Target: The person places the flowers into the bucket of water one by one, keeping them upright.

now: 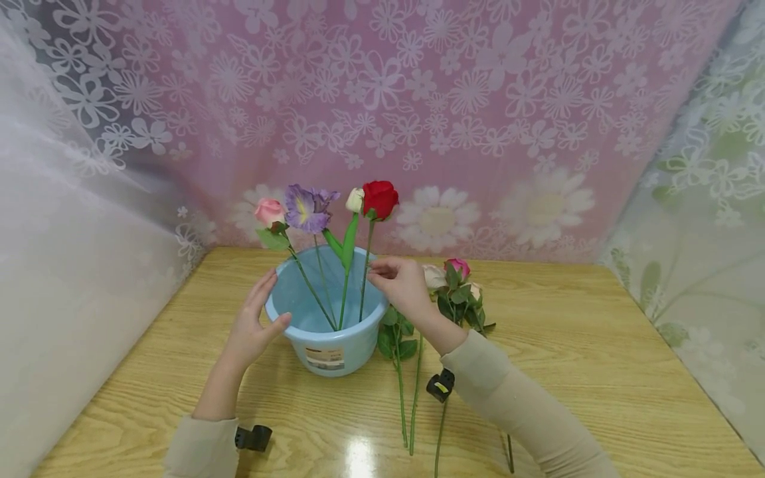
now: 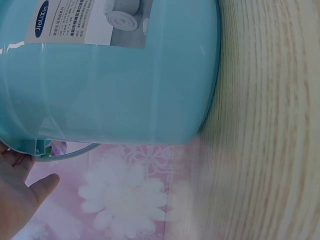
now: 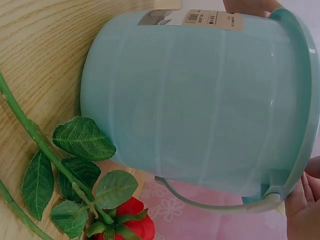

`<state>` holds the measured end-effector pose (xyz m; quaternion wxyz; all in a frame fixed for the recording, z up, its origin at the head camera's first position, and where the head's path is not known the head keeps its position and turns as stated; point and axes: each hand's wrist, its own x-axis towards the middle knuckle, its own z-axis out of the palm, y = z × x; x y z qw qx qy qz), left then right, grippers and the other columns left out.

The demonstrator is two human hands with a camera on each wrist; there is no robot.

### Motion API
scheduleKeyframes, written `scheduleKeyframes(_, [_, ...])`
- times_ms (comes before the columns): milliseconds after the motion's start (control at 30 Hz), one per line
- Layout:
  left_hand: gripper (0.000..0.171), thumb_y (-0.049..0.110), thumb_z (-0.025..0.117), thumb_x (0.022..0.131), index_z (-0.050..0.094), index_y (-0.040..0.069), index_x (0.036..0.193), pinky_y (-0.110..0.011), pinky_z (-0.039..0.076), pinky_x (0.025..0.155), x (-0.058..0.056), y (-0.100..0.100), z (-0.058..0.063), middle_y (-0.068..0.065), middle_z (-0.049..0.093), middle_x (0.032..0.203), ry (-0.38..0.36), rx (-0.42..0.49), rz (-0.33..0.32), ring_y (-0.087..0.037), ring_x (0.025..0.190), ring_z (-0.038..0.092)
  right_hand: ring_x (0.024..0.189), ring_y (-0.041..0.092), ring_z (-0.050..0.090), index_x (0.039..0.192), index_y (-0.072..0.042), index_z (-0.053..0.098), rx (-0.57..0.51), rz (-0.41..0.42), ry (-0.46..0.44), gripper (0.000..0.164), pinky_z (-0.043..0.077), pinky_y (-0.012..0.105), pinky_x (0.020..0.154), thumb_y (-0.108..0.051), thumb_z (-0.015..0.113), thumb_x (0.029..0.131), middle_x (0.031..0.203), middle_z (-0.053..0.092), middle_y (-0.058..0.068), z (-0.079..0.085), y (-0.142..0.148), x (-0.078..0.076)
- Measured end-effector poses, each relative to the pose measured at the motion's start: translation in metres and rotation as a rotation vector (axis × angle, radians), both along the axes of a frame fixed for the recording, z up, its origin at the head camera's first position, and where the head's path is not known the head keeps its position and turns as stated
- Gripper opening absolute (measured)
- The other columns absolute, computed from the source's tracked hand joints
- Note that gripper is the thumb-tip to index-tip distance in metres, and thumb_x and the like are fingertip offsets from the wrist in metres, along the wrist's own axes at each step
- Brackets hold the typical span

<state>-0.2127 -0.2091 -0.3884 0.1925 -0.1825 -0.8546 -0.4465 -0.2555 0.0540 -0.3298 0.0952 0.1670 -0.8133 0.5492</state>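
Table (image 1: 568,345) wood-grained, pink floral curtain (image 1: 418,99) behind; left fingers (image 1: 258,290) straight against blue bucket (image 1: 358,353), right fingers (image 1: 387,265) at rim (image 1: 325,337), grip unclear.

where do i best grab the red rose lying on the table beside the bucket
Probably pinch the red rose by its bare lower stem, coming from the near side: that end is leafless and lies nearest the head camera, while leaves crowd it higher up. Stay short of the tip, where another stem closes in.
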Motion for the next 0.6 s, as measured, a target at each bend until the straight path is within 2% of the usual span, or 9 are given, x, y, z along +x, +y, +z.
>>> scheduleKeyframes(333, [0.069,0.021,0.061,0.078,0.03,0.001,0.136,-0.063,0.017,0.094,0.0,0.001,-0.001,-0.01,0.023,0.143,0.012,-0.004,0.001,-0.035,0.128,0.018,0.081,0.021,0.061,0.099,0.0,0.066,-0.014,0.016,-0.028,0.02,0.051,0.029,0.069,-0.006,0.062,0.081,0.09,0.065,0.012,0.005,0.01,0.006])
scheduleKeyframes(600, [0.069,0.021,0.061,0.078,0.03,0.0,0.136,-0.064,0.017,0.093,0.0,0.001,-0.002,-0.011,0.023,0.143,0.014,0.005,0.006,-0.036,0.128,0.019,0.081,0.02,0.061,0.101,-0.001,0.065,-0.001,0.004,-0.064,0.022,0.051,0.029,0.064,-0.012,0.062,0.082,0.09,0.065,0.01,0.003,0.03,0.007])
